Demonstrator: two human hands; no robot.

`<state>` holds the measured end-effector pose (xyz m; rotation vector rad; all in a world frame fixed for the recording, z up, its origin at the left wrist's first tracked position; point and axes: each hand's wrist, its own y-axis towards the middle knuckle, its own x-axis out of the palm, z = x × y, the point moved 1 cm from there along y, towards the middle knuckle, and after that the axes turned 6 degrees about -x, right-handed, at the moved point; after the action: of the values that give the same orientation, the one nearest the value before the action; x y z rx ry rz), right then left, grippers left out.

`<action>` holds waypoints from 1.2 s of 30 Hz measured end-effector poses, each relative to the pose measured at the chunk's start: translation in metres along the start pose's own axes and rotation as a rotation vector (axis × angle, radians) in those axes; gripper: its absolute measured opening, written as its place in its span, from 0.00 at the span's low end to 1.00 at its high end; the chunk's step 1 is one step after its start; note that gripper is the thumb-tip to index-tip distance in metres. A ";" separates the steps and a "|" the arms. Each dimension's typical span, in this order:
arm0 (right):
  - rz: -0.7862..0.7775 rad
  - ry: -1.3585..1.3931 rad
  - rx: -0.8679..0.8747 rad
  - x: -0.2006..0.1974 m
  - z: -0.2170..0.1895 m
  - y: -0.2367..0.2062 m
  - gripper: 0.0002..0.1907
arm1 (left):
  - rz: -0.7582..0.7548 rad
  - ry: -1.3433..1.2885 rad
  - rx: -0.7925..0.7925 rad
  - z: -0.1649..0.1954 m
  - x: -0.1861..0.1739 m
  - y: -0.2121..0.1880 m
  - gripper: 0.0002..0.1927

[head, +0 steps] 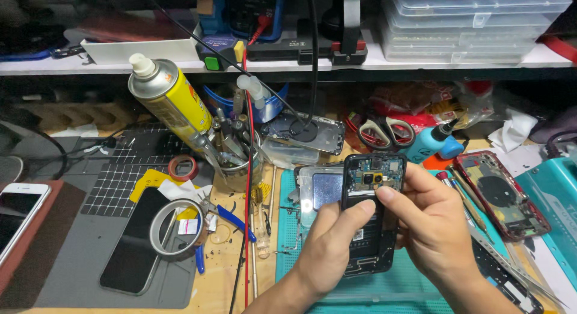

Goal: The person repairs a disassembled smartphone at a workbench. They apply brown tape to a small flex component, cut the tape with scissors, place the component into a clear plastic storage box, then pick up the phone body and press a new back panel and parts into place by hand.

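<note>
An opened black smartphone (pixel 372 187) with its back cover off stands upright over the teal work mat (pixel 384 287), its circuit board and camera module showing at the top. My left hand (pixel 327 248) grips the phone's lower left side, thumb lying across its middle. My right hand (pixel 430 221) holds the phone's right edge, with the thumb tip pressed just below the camera module. Behind the phone lies a silver phone part (pixel 318 190) on the mat.
A yellow spray can (pixel 171 97) leans over a metal cup of tools (pixel 237 151). A tape roll (pixel 174 227), black screen panel (pixel 135 242) and white phone (pixel 18 212) lie left. Another opened red-framed phone (pixel 502 193), scissors (pixel 384 132) and a blue bottle (pixel 430 142) sit right.
</note>
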<state>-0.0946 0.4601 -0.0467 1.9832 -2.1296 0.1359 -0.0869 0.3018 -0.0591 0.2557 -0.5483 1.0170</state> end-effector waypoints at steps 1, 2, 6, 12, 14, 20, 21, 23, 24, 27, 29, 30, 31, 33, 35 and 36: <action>0.022 0.005 0.024 0.002 0.000 -0.001 0.18 | 0.033 0.021 0.016 0.001 0.000 0.000 0.17; 0.011 -0.021 -0.003 0.003 0.000 -0.002 0.17 | 0.065 0.044 0.031 0.002 -0.001 0.000 0.17; -0.008 -0.029 -0.021 0.005 0.001 -0.008 0.17 | 0.101 0.101 0.102 0.004 -0.001 -0.004 0.16; -0.070 -0.023 -0.061 0.001 0.002 -0.012 0.19 | 0.125 0.205 0.110 0.010 0.000 -0.007 0.18; -0.135 0.013 -0.112 0.003 0.000 -0.011 0.22 | 0.080 0.166 0.073 0.014 0.001 -0.008 0.18; -0.159 -0.061 -0.239 0.009 -0.016 -0.015 0.33 | 0.093 0.281 0.147 0.025 0.003 -0.015 0.18; -0.127 -0.077 -0.219 0.012 -0.016 -0.015 0.33 | 0.083 0.320 0.179 0.025 0.004 -0.017 0.19; -0.114 -0.084 -0.227 0.015 -0.017 -0.014 0.33 | 0.151 0.404 0.205 0.024 0.004 -0.017 0.19; -0.135 -0.073 -0.256 0.017 -0.018 -0.013 0.32 | 0.185 0.448 0.220 0.023 0.004 -0.016 0.19; -0.119 -0.074 -0.305 0.023 -0.017 -0.011 0.30 | 0.209 0.423 0.244 0.020 0.006 -0.014 0.18; -0.093 -0.067 -0.303 0.025 -0.016 -0.011 0.29 | 0.225 0.400 0.265 0.016 0.007 -0.014 0.17; -0.085 -0.055 -0.293 0.026 -0.015 -0.010 0.29 | 0.233 0.388 0.274 0.015 0.007 -0.013 0.17; -0.078 -0.043 -0.283 0.026 -0.014 -0.010 0.29 | 0.233 0.397 0.289 0.013 0.008 -0.013 0.17; -0.076 -0.031 -0.277 0.026 -0.014 -0.011 0.28 | 0.235 0.415 0.320 0.011 0.008 -0.013 0.17; -0.075 0.015 -0.228 0.024 -0.013 -0.010 0.27 | 0.235 0.422 0.327 0.010 0.007 -0.013 0.17; -0.076 0.054 -0.182 0.023 -0.012 -0.008 0.26 | 0.235 0.425 0.330 0.009 0.007 -0.014 0.17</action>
<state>-0.0865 0.4394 -0.0302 1.9288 -1.9550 -0.0167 -0.0755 0.2957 -0.0468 0.2601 -0.0207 1.3478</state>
